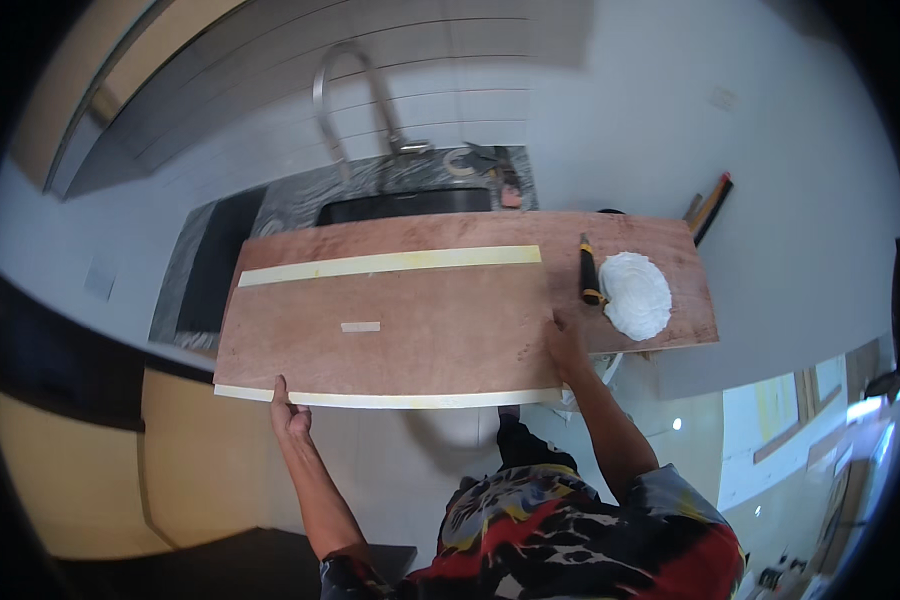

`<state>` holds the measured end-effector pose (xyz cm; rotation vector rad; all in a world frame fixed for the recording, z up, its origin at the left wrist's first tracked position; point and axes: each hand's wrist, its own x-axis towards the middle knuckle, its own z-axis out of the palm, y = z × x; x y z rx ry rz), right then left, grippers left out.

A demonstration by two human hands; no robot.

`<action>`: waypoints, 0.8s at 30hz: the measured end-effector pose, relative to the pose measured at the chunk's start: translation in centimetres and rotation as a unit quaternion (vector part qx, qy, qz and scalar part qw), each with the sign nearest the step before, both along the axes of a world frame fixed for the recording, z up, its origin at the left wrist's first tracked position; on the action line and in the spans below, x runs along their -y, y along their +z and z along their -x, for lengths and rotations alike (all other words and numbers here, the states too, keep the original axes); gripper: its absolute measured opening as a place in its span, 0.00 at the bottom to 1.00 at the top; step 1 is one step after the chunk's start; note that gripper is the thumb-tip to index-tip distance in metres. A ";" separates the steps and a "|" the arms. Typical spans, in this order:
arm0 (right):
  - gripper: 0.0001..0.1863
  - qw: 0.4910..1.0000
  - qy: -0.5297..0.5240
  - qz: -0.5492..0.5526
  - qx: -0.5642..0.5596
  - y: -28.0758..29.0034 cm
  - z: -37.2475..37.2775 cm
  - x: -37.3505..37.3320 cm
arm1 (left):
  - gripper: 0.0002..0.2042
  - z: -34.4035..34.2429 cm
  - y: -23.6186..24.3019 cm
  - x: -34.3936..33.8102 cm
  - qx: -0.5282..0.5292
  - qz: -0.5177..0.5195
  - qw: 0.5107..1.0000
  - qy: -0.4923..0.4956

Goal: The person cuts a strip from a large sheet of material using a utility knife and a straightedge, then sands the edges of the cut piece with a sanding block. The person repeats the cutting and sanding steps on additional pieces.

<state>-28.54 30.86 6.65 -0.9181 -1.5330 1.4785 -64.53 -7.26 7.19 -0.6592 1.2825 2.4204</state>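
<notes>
Indoors, left hand (292,420) and right hand (568,350) grip a wooden panel (420,345) over a board (692,290) by the sink (402,206).

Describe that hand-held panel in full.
The panel is a reddish-brown rectangle, apparently plywood, with pale strips along both long edges and a small pale piece mid-face. It overlaps a larger board, jutting past that board's near edge. The left hand holds its near edge, the right hand its right end.

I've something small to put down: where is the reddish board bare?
Bare room shows right of the white round thing, out to the edge of the reddish board, and in a strip behind the rear cream band. Crowded: around the utility knife, near the right hand.
</notes>
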 end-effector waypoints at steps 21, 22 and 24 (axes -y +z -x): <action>0.21 0.860 -0.164 -0.258 0.408 4.6 -0.7 -10.7 | 0.25 6.5 2.3 -5.7 -0.056 0.465 0.772 -0.429; 0.19 0.836 -0.182 -0.295 0.424 3.9 -0.1 -11.2 | 0.23 6.2 1.3 -5.5 -0.078 0.437 0.783 -0.436; 0.27 0.822 -0.124 -0.260 0.492 5.5 1.8 -10.9 | 0.19 4.9 2.6 -6.8 -0.104 0.427 0.787 -0.433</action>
